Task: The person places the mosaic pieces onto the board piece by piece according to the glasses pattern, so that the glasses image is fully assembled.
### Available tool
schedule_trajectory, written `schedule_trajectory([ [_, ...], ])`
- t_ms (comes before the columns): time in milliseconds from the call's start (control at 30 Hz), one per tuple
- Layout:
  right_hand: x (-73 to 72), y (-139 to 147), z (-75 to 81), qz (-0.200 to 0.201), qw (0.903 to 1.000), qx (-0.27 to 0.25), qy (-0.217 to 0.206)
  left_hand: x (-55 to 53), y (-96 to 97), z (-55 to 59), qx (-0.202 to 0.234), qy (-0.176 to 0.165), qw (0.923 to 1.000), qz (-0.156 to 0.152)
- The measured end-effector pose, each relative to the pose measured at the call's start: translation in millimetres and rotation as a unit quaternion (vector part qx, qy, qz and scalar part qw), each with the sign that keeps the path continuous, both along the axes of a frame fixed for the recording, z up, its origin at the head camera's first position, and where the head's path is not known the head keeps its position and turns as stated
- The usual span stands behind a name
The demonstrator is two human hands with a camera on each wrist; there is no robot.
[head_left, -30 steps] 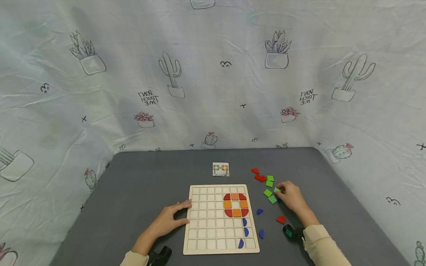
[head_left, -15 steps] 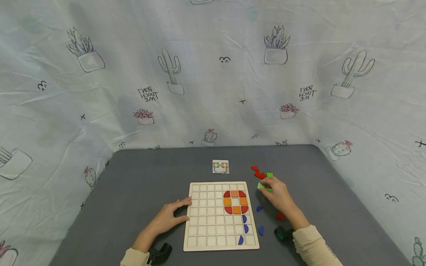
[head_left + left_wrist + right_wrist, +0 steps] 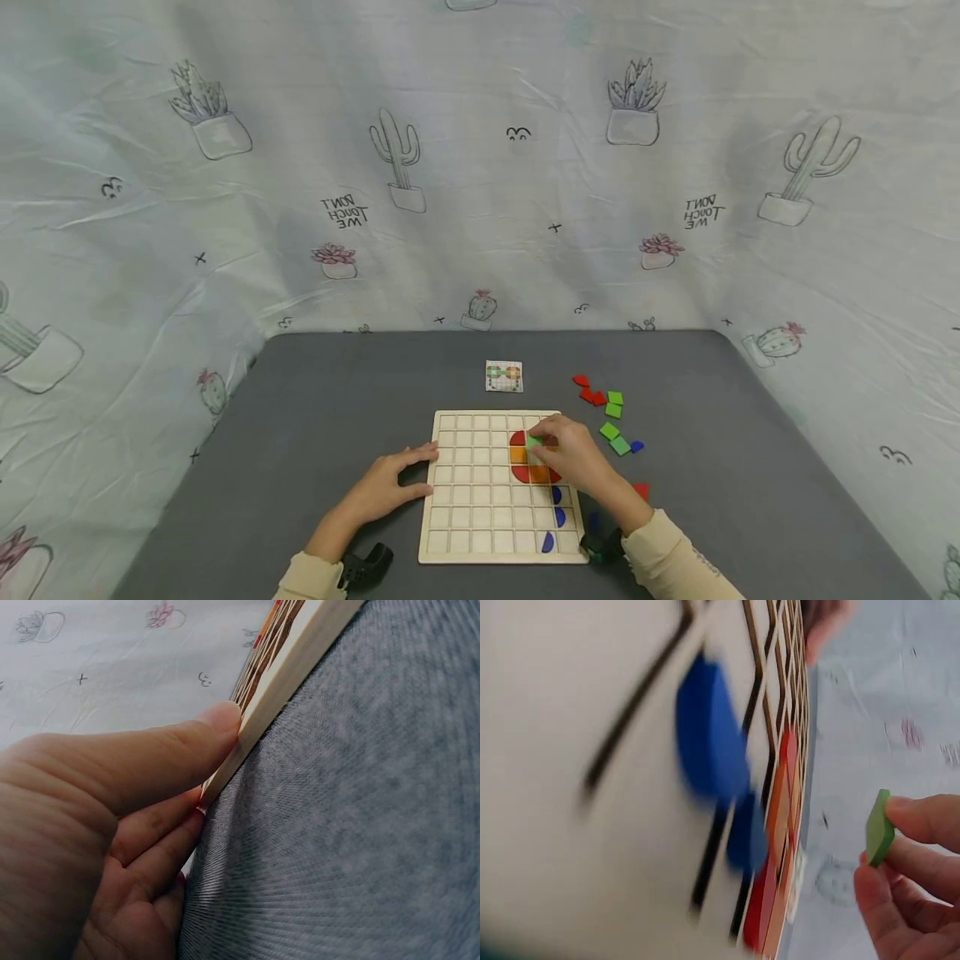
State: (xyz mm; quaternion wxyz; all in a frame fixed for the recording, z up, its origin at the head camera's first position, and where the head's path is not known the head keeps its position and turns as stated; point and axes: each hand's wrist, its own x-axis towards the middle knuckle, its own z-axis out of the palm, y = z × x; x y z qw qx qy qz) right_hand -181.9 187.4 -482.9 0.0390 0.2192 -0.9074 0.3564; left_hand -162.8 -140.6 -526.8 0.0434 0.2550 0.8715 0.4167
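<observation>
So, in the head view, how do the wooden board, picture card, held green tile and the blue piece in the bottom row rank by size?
1. Wooden board
2. Picture card
Smallest, order unsure: green tile and blue piece; fingers partly hide the tile.

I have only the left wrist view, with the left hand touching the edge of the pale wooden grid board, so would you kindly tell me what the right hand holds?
Observer: The right hand pinches a flat green square tile.
Operator: Thank you; is that tile touching the board?
Observer: No, the right wrist view shows a gap between it and the board.
Operator: Are there any more green tiles about?
Observer: Yes, the head view shows four more green square tiles on the dark grey table, beyond the board's right edge.
</observation>
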Motion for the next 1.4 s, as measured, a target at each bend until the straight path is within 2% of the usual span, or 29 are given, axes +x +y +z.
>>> schedule_trajectory([
  [200, 1.1, -19, 2.6, 0.043, 0.9985, 0.012, -0.031, 0.0, 1.8, 0.3, 0.001, -0.006, 1.0000, -0.007],
  [667, -15.7, -46, -2.5, 0.097, 0.9921, 0.077, -0.020, -1.3, -1.1, -3.9, 0.000, 0.001, 1.0000, 0.000],
  [967, -19.5, -52, -9.2, 0.099, 0.9863, 0.132, -0.004, -1.3, -0.6, -3.9, 0.003, 0.005, 1.0000, -0.003],
  [1400, -18.2, -52, -8.6, 0.098, 0.9828, 0.155, 0.024, -0.7, -0.8, -3.7, 0.002, -0.001, 1.0000, -0.004],
])
